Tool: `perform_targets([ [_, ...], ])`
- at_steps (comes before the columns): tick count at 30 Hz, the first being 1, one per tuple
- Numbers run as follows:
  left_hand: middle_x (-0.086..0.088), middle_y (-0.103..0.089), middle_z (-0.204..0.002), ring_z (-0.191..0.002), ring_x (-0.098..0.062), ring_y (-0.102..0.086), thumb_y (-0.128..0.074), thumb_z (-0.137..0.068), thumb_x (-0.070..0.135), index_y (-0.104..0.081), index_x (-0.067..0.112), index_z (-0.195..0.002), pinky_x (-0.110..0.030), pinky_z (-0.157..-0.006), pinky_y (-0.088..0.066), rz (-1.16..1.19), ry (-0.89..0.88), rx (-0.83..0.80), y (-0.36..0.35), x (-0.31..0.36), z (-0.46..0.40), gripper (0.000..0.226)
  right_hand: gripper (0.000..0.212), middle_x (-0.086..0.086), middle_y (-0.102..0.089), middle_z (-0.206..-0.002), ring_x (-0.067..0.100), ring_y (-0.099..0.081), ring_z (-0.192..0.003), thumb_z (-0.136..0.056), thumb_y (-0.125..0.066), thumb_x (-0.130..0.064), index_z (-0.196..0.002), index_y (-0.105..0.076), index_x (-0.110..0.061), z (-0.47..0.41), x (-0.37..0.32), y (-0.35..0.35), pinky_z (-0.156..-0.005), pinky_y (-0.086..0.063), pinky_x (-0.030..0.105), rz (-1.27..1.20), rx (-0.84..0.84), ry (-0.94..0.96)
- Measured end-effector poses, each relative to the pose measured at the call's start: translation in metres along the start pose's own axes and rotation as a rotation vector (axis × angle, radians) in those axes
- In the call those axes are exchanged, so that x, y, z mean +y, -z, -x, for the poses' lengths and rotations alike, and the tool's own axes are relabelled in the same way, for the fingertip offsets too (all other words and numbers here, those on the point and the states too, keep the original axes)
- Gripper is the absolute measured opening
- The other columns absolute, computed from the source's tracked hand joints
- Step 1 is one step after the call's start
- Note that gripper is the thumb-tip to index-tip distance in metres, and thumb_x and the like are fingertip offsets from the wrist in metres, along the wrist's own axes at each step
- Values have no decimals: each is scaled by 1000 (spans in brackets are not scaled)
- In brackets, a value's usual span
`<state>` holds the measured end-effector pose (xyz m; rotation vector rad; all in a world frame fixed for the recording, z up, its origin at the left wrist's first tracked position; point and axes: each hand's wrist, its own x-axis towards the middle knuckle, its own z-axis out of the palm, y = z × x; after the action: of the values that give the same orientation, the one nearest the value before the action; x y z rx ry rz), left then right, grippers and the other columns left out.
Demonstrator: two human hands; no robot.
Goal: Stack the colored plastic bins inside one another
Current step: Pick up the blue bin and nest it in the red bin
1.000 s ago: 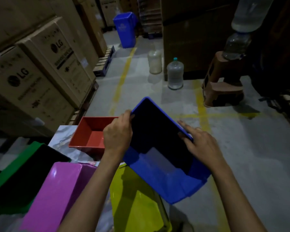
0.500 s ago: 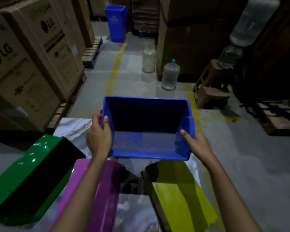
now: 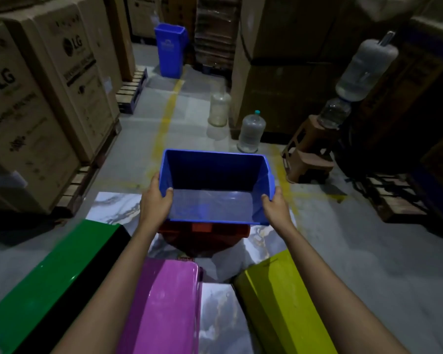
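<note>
Stacked cardboard cartons (image 3: 36, 103) far left on pallets, "LG" printed on the sides; smaller print unreadable. More dark cartons (image 3: 287, 67) far right. Grey floor (image 3: 368, 251) with yellow lines. Marble-pattern tabletop (image 3: 115, 205) in the centre, carrying the bins.

Green bin (image 3: 51, 284) near left, on its side, dark opening facing right, long axis near-left to far-right. Pink bin (image 3: 164, 307) near centre, glossy outer face up, long axis near to far. Yellow bin (image 3: 279, 297) near right, outer face up, long axis angled near-right to far-left.

Blue bin (image 3: 215, 185) at far centre, upright, opening up and tilted a little toward the camera, long axis left to right, lowered front edge on the near side. Held directly above the red bin (image 3: 202, 232), whose near rim and front show just under it; contact between the two cannot be told.

Both forearms bare, stretched forward from the near edge, roughly parallel. Left hand (image 3: 155, 200) on the blue bin's left wall, thumb inside, fingers outside, grip closed on the wall. Right hand (image 3: 275, 206) on the near right corner, thumb over the rim, grip closed on it.

Blue waste bin (image 3: 170, 51) far back, white logo unreadable. Brown plastic stools (image 3: 310, 149) far right, with an inverted water jug (image 3: 361, 70) above. Two clear jugs (image 3: 250, 134) on the floor.
</note>
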<state>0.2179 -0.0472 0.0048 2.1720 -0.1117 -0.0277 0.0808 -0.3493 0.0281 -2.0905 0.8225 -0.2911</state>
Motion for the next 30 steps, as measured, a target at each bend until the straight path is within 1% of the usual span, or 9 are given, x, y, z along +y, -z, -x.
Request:
perform_targets([
  [5, -25, -54, -152, -135, -44, -55, -52, -87, -12, -47, 2, -155, -49, -107, -46, 27, 31, -10, -5, -15, 3, 69, 26, 16, -64, -113, 40, -64, -102, -103, -55, -22, -124, -48, -9, -18, 15, -27, -82, -52, 47, 8, -51, -76],
  [9, -31, -63, -137, -123, -46, -62, -50, -85, -21, -57, -3, -145, -36, -84, -40, 23, 15, -40, -3, -11, 14, 63, 33, 18, -67, -122, 41, -65, -111, -102, -59, -26, -130, -49, -13, -27, 34, -43, -92, -55, 49, 5, -108, -141],
  [10, -32, -64, -136, -122, -47, -62, -51, -86, -22, -58, -5, -143, -39, -83, -41, 15, 9, -45, -5, -15, 14, 60, 36, 17, -67, -125, 40, -65, -113, -102, -60, -27, -134, -50, -14, -29, 39, -46, -93, -55, 48, 16, -126, -151],
  [14, -27, -57, -148, -135, -44, -56, -53, -85, -17, -52, -2, -150, -51, -105, -47, -44, 32, -93, -13, -48, 3, 66, 44, 18, -69, -126, 40, -66, -113, -102, -61, -30, -142, -47, -16, -38, 50, -55, -90, -55, 46, 52, -146, -168],
  [17, -23, -61, -142, -130, -42, -58, -56, -84, -12, -56, 1, -144, -49, -105, -48, -77, -20, -74, -19, -59, 3, 62, 58, 20, -70, -123, 39, -66, -113, -102, -60, -33, -152, -40, -13, -40, 52, -53, -82, -47, 38, 69, -106, -172],
  [19, -19, -63, -139, -129, -38, -58, -57, -86, -10, -60, 5, -140, -46, -106, -47, -76, -70, -77, -26, -53, 12, 56, 61, 20, -66, -132, 38, -65, -118, -101, -61, -35, -154, -39, -14, -36, 55, -48, -88, -48, 39, 43, -100, -182],
  [22, -9, -64, -134, -126, -30, -58, -57, -88, -5, -64, 15, -131, -40, -107, -45, -64, -126, -147, -48, -44, 36, 48, 55, 19, -64, -137, 36, -63, -125, -101, -63, -32, -149, -44, -13, -16, 65, -32, -99, -48, 40, -7, -79, -208],
  [26, 2, -65, -118, -117, -25, -62, -54, -90, 0, -68, 20, -115, -32, -103, -44, -4, -278, -252, -101, -35, 91, 35, 39, 15, -68, -128, 35, -65, -122, -100, -66, -22, -135, -57, -7, 39, 105, 2, -95, -47, 37, 42, 3, -226],
  [30, 3, -65, -117, -115, -24, -63, -52, -85, 6, -68, 21, -116, -43, -102, -51, 27, -349, -496, -163, -29, 151, 38, 42, 17, -68, -133, 37, -62, -126, -99, -70, -27, -135, -58, -9, 118, 171, 46, -101, -49, 44, 192, 119, -266],
])
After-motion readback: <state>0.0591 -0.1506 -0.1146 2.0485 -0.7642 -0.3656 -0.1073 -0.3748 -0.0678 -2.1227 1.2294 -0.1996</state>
